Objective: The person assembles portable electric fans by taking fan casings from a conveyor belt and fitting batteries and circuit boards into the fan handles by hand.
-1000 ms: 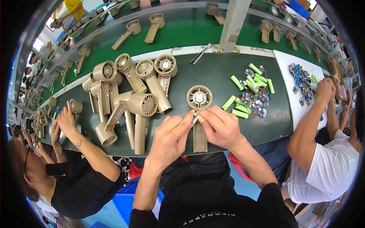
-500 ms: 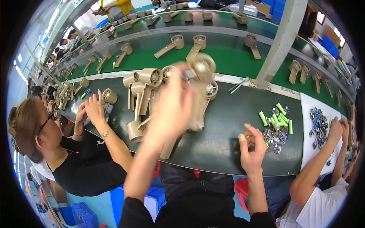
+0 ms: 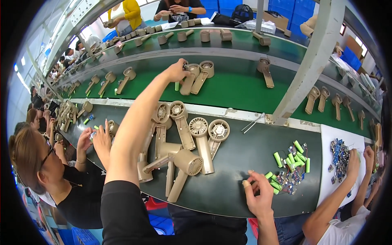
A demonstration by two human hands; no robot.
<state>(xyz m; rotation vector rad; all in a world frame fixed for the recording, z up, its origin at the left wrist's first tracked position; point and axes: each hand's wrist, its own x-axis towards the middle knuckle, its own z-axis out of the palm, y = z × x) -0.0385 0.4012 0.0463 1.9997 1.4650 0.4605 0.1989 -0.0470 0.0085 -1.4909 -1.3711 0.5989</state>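
Note:
My left hand (image 3: 176,72) reaches over the green conveyor belt, its fingers closed at the head of a beige handheld fan housing (image 3: 188,84); the fingertips are partly hidden. A green battery cell (image 3: 177,86) shows just below that hand. Touching this housing on the right is another fan housing (image 3: 203,75). My right hand (image 3: 260,195) hovers low over the dark table, fingers loosely curled and apart, with nothing visible in them. Beside it lies a heap of green battery cells (image 3: 301,158) wired to small circuit boards (image 3: 290,180). Several fan housings (image 3: 188,161) are piled between my arms.
A metal upright (image 3: 312,61) rises at the right of the belt. Two thin metal rods (image 3: 252,123) lie at the table's back edge. A co-worker (image 3: 45,171) sits close on my left; another's hand (image 3: 353,163) works at a circuit-board heap (image 3: 339,157) on a white sheet.
My left hand has gone from above the table to the belt. The blurred fan housing near it no longer hangs there; a grille-faced one now lies on the table. My right hand stays near the batteries.

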